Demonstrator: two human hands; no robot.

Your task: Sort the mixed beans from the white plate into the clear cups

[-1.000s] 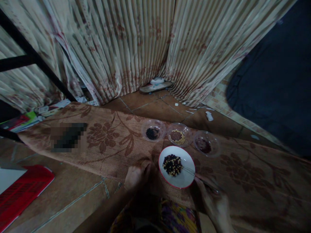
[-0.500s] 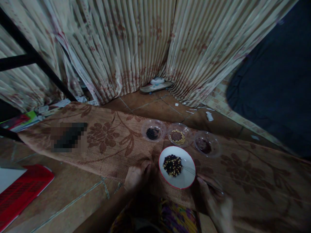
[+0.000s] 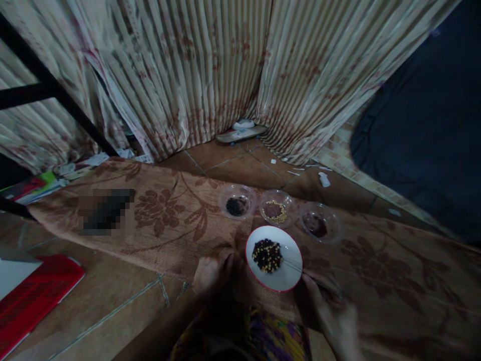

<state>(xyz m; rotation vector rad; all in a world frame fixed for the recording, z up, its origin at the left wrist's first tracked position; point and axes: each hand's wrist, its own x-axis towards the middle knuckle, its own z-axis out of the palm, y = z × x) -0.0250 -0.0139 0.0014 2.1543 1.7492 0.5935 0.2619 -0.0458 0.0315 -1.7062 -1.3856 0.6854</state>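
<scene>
We look down on a desk [image 3: 161, 250] draped in brown cloth with darker flowers. Just right of centre, near its front edge, sits a white bowl [image 3: 288, 277] with a red rim, holding a heap of mixed dark and yellow beans [image 3: 267, 255] toward its left side. Our right hand [image 3: 334, 313], beside the bowl's right rim, grasps a thin metal utensil [image 3: 295, 264] whose far end reaches into the bowl near the heap. Our left hand [image 3: 211, 272] is curled into a loose fist on the cloth, left of the bowl and apart from it; we cannot tell whether anything is inside. Just behind the bowl, three clear cups stand in a row: the left cup [image 3: 222, 204] holds black beans, the middle cup [image 3: 290, 204] yellow, the right cup [image 3: 332, 228] dark red.
</scene>
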